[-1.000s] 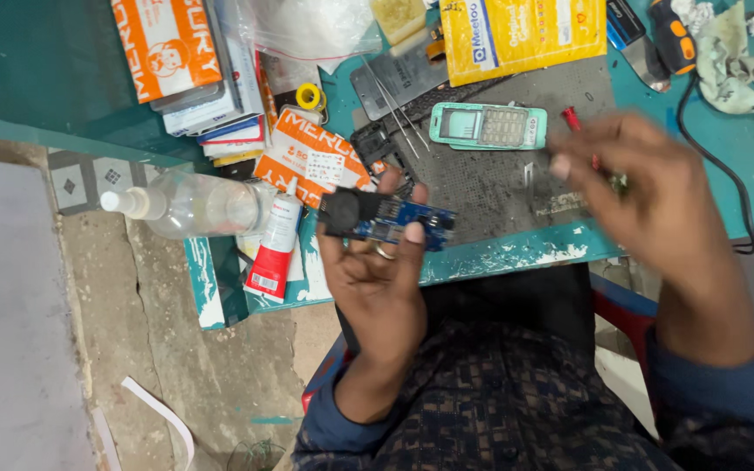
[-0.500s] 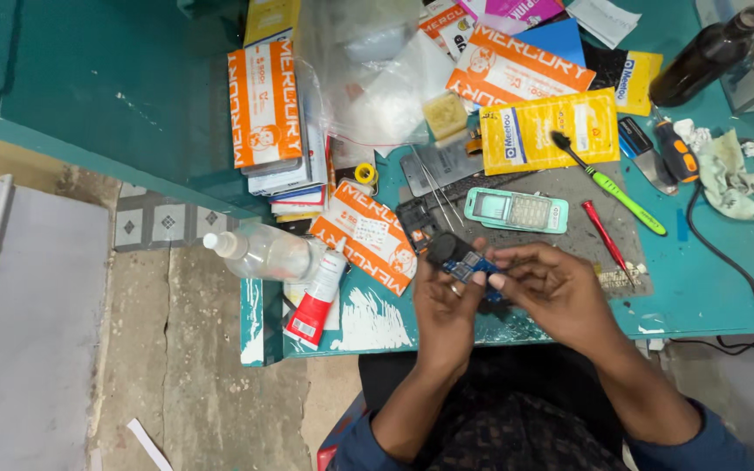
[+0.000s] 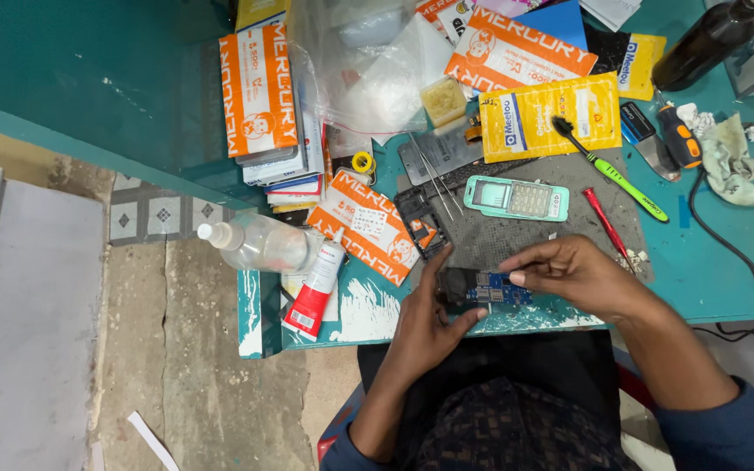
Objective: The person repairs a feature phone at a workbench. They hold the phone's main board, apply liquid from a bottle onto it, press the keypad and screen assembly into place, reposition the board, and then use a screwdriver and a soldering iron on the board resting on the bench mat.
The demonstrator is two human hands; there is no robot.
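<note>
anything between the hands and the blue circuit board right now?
Nothing visible. The left hand grips the blue circuit board from below, and the right hand has fingertips on its right end. Both touch it directly.

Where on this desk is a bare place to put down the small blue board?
The free patches are the teal top right of the red screwdriver, up to the black cable, and the grey mat between the mint phone and both hands, which hold the blue board. The back and left, with orange packets and bags, are crowded.
</note>
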